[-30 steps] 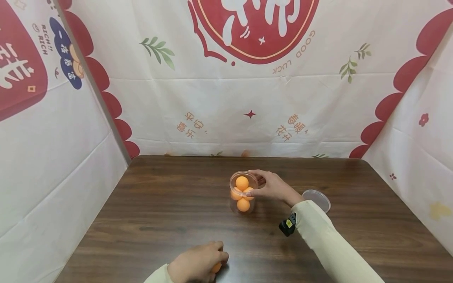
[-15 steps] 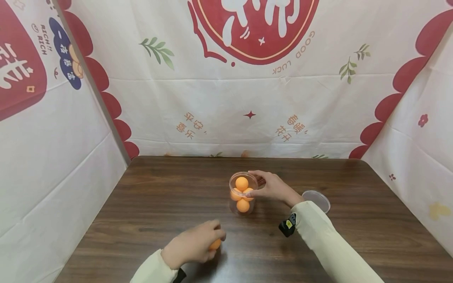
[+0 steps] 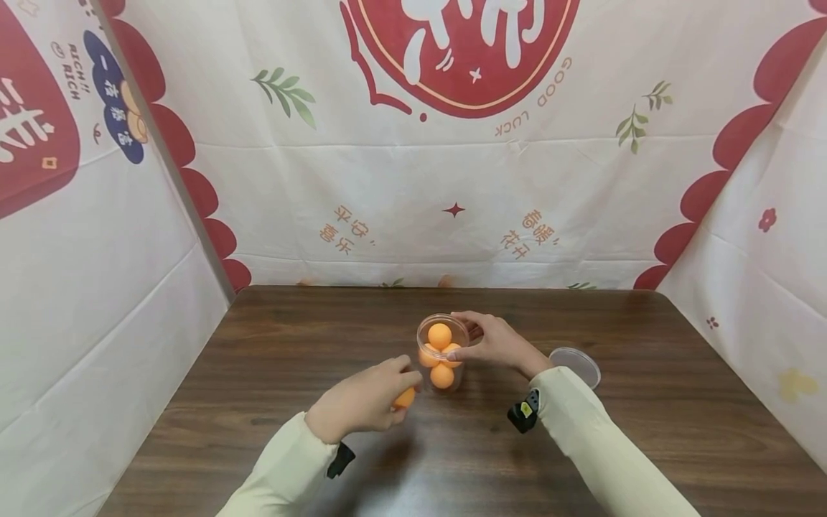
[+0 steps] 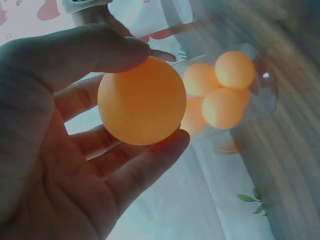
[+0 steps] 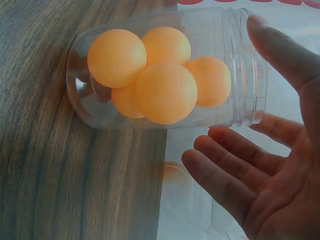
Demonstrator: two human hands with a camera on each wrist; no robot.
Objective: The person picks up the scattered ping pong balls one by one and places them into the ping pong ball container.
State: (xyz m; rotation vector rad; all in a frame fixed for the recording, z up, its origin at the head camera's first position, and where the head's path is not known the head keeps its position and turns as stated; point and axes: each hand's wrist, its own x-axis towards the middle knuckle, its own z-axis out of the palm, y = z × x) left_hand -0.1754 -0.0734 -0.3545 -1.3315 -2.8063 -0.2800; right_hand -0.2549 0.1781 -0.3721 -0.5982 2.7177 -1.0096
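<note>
A clear plastic jar [image 3: 456,380] stands lidless on the table with several orange ping-pong balls [image 5: 165,92] inside. My right hand [image 3: 494,343] holds its rim from the right, thumb on the near side and fingers behind. In the right wrist view the thumb lies against the threaded neck. My left hand [image 3: 365,398] pinches one more orange ping-pong ball [image 4: 142,100] between thumb and fingers. It is raised above the table, just left of and in front of the jar. In the head view the fingers partly cover that ball.
A round clear lid [image 3: 576,368] lies on the dark wooden table [image 3: 310,323] to the right of the jar, beyond the right forearm. Printed white cloth [image 3: 388,172] hangs behind the table and along both sides.
From near the table's front, my left hand has lifted the ping-pong ball and carried it forward to beside the jar. My right hand and the jar have stayed in place.
</note>
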